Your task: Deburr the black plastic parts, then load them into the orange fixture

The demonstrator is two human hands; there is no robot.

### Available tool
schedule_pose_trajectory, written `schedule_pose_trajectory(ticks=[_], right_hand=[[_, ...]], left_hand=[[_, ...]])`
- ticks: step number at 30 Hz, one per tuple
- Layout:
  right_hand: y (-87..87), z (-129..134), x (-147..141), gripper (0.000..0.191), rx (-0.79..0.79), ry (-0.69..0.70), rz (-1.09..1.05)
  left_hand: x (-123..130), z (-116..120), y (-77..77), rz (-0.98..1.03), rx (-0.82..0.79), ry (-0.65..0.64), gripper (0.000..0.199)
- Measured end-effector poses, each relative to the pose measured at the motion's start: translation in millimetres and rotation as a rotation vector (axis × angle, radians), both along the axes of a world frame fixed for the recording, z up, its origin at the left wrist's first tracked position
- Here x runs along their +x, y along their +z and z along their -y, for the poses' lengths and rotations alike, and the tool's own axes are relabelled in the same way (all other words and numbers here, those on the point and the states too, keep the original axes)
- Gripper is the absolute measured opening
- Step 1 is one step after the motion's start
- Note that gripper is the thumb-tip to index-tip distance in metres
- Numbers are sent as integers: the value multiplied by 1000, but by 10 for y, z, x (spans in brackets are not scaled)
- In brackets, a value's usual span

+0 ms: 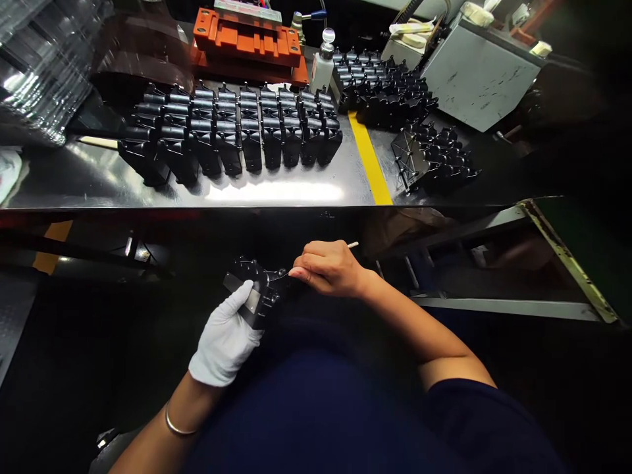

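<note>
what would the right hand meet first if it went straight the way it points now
Most likely the black part in the gloved left hand: the right hand and its thin tool aim at it, though whether the tip touches is unclear.

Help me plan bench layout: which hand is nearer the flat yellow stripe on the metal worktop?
Right. The bare right hand is in front of the yellow stripe, slightly to the left; the white-gloved left hand is farther left and farther back.
</note>
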State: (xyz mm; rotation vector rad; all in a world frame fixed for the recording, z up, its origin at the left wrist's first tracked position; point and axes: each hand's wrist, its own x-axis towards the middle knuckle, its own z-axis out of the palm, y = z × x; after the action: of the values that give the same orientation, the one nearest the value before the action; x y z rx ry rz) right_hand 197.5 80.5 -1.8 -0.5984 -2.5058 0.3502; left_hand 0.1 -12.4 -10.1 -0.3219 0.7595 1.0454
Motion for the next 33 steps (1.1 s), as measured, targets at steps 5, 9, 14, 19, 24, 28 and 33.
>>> schedule_pose_trajectory(ticks=[5, 9, 14, 19, 24, 28, 33], right_hand=[[10, -64, -3, 38, -34, 93, 19], [20, -101, 34, 38, -220, 182, 41], [46, -176, 128, 41, -771, 407, 175], [-29, -121, 125, 44, -1126, 414, 160], [-242, 126, -135, 52, -1021, -259, -472], [-311, 325, -334, 42, -994, -342, -583], [-304, 468, -448, 40, -1071, -380, -607]], left_hand=[[-21, 17, -51, -44, 11, -35, 42], [-13, 41, -54, 4, -104, 3, 41], [17, 87, -148, 1, -47, -67, 34], [-109, 1, -180, -28, 23, 130, 37], [-147, -43, -141, 111, -31, 258, 55], [-70, -22, -135, 151, 30, 238, 61], [-19, 17, -180, 175, 117, 204, 65]])
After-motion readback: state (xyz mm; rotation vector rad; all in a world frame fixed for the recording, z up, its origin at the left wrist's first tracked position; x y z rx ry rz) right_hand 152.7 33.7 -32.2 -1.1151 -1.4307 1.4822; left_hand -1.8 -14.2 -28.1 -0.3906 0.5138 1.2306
